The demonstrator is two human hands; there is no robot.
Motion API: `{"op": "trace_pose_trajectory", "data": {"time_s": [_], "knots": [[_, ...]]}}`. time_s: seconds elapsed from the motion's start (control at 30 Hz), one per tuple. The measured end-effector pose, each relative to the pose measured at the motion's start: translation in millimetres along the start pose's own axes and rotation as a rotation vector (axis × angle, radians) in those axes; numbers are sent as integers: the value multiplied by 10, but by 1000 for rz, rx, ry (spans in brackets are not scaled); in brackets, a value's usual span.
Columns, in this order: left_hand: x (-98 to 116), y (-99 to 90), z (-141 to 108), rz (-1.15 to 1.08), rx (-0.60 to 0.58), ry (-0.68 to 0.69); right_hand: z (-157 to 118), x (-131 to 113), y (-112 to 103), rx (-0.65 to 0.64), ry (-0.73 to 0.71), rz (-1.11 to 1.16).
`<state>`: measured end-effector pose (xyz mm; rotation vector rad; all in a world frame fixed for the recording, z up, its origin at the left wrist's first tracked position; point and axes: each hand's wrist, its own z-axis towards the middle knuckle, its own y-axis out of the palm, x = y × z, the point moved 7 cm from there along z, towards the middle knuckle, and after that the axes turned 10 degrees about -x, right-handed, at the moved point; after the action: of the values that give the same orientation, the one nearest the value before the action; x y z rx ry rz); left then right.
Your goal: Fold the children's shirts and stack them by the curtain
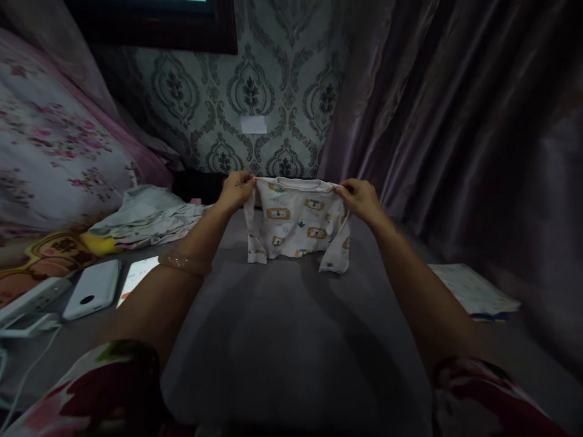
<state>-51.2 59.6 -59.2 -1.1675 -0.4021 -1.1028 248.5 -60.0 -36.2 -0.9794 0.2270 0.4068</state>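
A small white long-sleeved shirt [296,218] with a print of tan animal faces hangs stretched between my two hands, neckline up. My left hand [237,187] pinches its left shoulder, and my right hand [359,197] pinches the right shoulder. Both sleeves droop down at the sides. The lower hem hangs at or just over the grey sheet [282,340]; I cannot tell whether it touches.
To the left are crumpled pale clothes [150,215], a lit phone [136,279], a white power bank [93,289] and a power strip [39,297] with a cable. Folded cloth [471,288] lies at the right, near the purple curtain [419,121]. Patterned wallpaper [255,79] stands behind.
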Motion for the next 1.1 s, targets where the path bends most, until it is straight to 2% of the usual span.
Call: {"op": "trace_pose_trajectory", "data": {"time_s": [0.27,0.4,0.5,0.67,0.87,1.0,1.1], "knots": [[57,162,-170,145,150,-50,-3,100,71,1,68,24],[152,190,-354,154,249,-59,-91,6,63,92,36,-8],[287,139,-557,168,353,-9,-231,-150,5,187,-21,-45],[596,-126,-1087,339,596,178,-617,-516,-200,241,-90,-238],[912,-582,-1779,652,680,497,-1114,-982,-674,227,-236,-432],[1150,-873,-1996,763,654,576,-1214,-1242,-984,140,-380,-356],[1225,-935,-1893,803,551,580,-1072,-1185,-1003,-24,-340,-173]]}}
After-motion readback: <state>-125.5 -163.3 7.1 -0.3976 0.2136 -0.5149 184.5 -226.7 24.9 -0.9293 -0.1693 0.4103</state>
